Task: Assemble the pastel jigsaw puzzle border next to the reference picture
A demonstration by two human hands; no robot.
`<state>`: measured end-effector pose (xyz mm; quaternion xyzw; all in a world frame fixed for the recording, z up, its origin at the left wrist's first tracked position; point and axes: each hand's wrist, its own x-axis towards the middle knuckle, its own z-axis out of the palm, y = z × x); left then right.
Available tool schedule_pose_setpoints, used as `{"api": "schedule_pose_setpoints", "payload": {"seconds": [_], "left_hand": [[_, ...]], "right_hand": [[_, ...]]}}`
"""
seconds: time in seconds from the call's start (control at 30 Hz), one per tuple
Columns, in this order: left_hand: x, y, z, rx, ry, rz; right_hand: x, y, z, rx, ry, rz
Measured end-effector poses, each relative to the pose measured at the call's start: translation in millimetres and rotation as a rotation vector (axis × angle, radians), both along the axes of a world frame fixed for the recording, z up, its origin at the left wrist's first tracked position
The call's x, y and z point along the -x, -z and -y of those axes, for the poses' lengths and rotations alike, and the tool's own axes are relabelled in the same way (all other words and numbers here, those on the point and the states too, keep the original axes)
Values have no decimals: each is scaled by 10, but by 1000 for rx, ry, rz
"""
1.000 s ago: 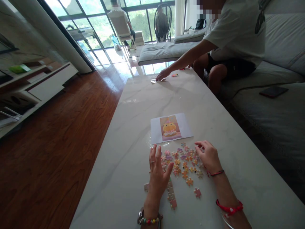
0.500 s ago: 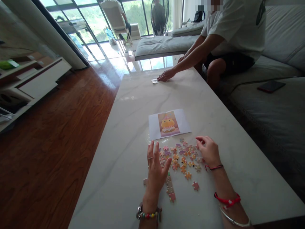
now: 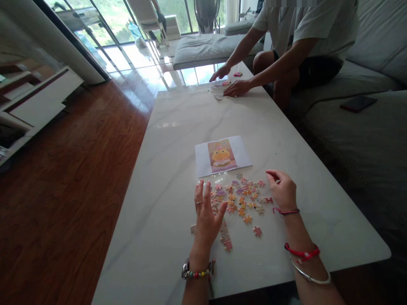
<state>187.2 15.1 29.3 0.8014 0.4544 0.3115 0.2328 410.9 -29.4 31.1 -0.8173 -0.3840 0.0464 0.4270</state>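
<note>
My left hand [image 3: 206, 214] hovers, fingers spread, over the left side of a pile of loose jigsaw pieces [image 3: 241, 202]. It hides part of the pile and part of a short joined strip of pieces [image 3: 225, 235] below it. Right of the pile, my right hand [image 3: 282, 188] is closed, thumb and fingertips together; whatever they pinch, if anything, is too small to make out. A single pink piece [image 3: 257, 231] lies apart in front of the pile. Behind the pieces is a printed picture [image 3: 222, 155] of a yellow figure with a cake.
Across the white marble table [image 3: 171, 169], another person [image 3: 305, 42] sits on the grey sofa [image 3: 365, 127], both hands on a pale sheet [image 3: 219, 90] beside small colourful things [image 3: 237, 74]. A dark phone-like slab [image 3: 358, 103] rests on the sofa.
My right hand has drawn slightly away from the pile to the right; my left stays spread. The other person's hands have come apart over the sheet. The view has tilted down a little.
</note>
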Motion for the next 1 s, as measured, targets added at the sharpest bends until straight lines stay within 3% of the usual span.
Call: {"api": "schedule_pose_setpoints", "payload": {"seconds": [0.4,0.73,1.0], "left_hand": [[163,-45,96,-1,-25,-8],[681,-69,27,-35,-315,32],[724,-10,-4,-11,-311,-5]], "right_hand": [[-46,-28,226,-44,143,-164],[15,-37,300,-26,128,-136],[76,-38,230,-7,107,-80]]}}
